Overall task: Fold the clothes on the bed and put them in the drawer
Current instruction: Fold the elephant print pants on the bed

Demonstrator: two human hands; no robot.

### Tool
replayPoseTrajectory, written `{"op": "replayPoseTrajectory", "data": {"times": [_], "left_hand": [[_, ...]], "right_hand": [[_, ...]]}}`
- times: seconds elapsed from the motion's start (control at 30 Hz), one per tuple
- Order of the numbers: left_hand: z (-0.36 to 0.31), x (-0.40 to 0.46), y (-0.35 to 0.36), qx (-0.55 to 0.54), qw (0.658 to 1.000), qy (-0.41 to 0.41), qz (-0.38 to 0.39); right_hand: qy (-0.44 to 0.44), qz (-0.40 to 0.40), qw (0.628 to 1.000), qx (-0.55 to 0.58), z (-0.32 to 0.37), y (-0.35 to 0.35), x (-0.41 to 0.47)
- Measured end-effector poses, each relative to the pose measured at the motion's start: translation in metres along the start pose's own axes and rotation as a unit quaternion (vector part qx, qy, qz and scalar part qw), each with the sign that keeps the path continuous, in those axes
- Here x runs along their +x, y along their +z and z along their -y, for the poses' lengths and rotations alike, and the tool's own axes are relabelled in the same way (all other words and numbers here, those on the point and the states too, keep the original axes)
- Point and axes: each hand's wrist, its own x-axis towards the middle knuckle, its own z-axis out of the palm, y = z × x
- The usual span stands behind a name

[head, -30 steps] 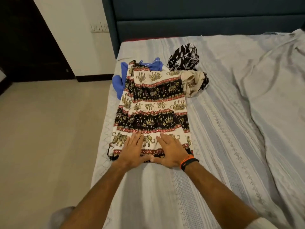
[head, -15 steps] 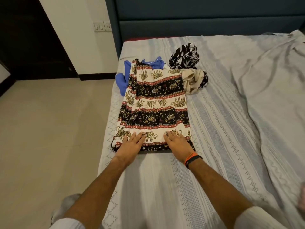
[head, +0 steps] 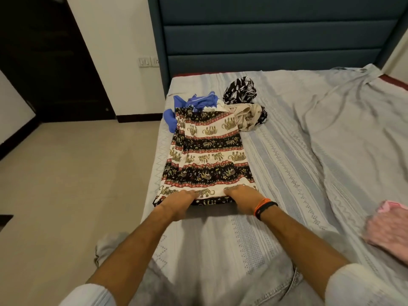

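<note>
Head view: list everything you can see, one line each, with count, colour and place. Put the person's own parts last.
elephant-print garment: one, black, cream and red bands, flat near the bed's left edge.
blue garment: one, blue, bunched at the print garment's far end.
black-and-white garment: one, crumpled, beyond the print garment.
beige garment: one, beige, crumpled at the print garment's far right corner.
pink cloth: one, pink, right edge of view, on the bed.
bed sheet: one, grey-blue striped, covering the bed.
headboard: one, dark teal, at the bed's far end.
wall switches: one set, white, left of the headboard.
left hand: on the print garment's near edge.
right hand: same edge, wristbands orange and black.
</note>
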Motion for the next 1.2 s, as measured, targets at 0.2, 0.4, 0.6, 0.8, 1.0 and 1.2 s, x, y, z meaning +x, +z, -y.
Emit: {"op": "replayPoseTrajectory", "data": {"times": [0.2,0.4,0.6,0.8,1.0,1.2], "left_hand": [[-0.018,-0.035,0.002,-0.011,1.000,-0.004,0.029],[-0.027,-0.049,0.000,-0.051,0.996,-0.017,0.070],[-0.017,-0.039,-0.014,-0.105,0.994,-0.031,0.027],[0.017,-0.005,-0.054,-0.152,0.982,-0.094,-0.069],[0.063,0.058,-0.091,-0.181,0.964,-0.156,-0.119],[0.120,0.162,-0.106,-0.143,0.958,-0.202,-0.145]], "right_hand": [[0.005,0.021,1.000,0.008,0.015,-0.007,-0.043],[-0.001,0.053,0.998,0.030,0.019,-0.009,-0.061],[0.013,0.039,0.996,0.075,0.011,-0.024,-0.053],[0.024,-0.013,0.985,0.172,-0.021,-0.062,-0.014],[0.047,-0.034,0.980,0.190,-0.056,-0.102,0.061],[0.086,-0.060,0.981,0.163,-0.099,-0.122,0.176]]}}
